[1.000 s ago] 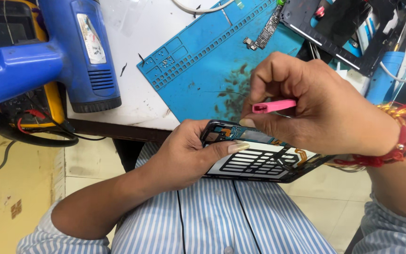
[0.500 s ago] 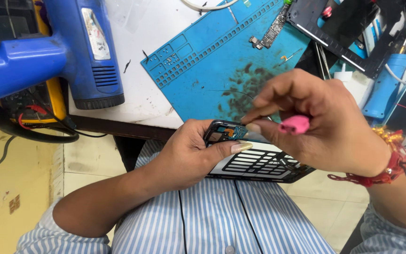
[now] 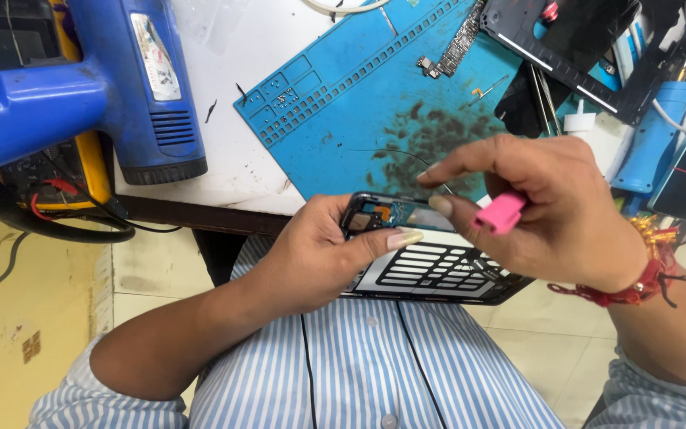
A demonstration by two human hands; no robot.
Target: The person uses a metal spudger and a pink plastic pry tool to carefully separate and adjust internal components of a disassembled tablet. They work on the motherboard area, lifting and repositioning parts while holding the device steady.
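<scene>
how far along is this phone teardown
Done: a circuit board already lies out on the blue mat, and the phone frame is open. In hand: the left hand grips the frame while the right hand holds a pink tool. Left: small parts remain in the frame's top end.

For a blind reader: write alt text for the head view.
The left hand holds an opened phone frame over the lap while the right hand pinches a pink tool above it. Behind lie a blue mat and blue heat gun.

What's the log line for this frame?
left hand: holds phone frame | right hand: holds pink tool over frame | behind: blue mat, heat gun
</scene>
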